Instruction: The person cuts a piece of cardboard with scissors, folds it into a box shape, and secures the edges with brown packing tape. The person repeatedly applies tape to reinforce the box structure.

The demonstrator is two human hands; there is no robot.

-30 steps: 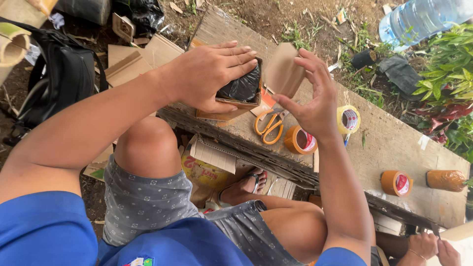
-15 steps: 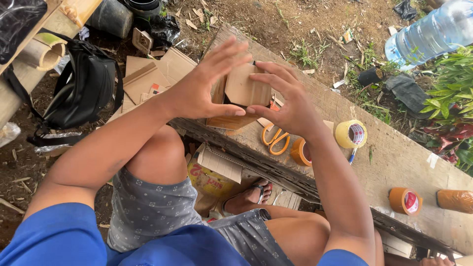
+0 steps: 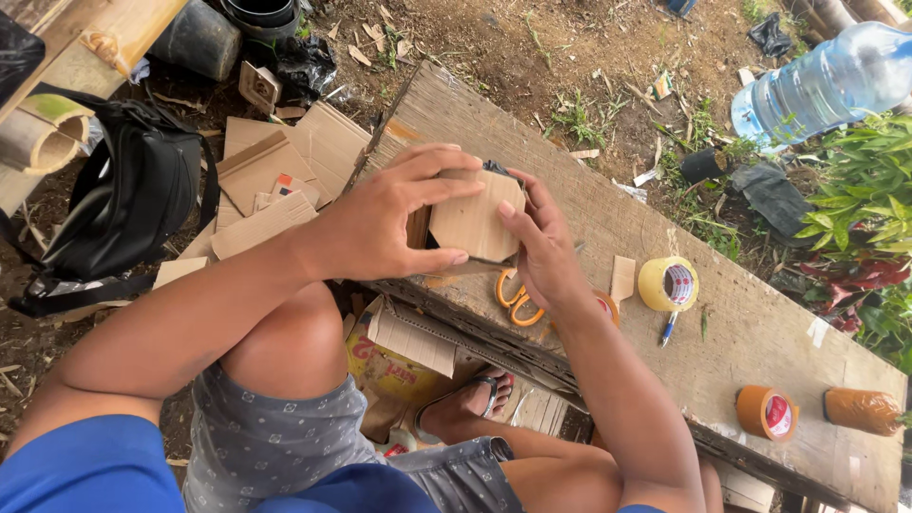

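Cardboard piece (image 3: 475, 220) tilted flatter | both hands gripping | long axis seemingly vertical

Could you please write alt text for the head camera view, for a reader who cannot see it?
Seen from above, a seated person's left hand and right hand hold a small hexagonal cardboard piece over a rough wooden plank. On the plank lie orange-handled scissors, tape rolls and a pen; cardboard scraps and a black bag lie on the dirt.
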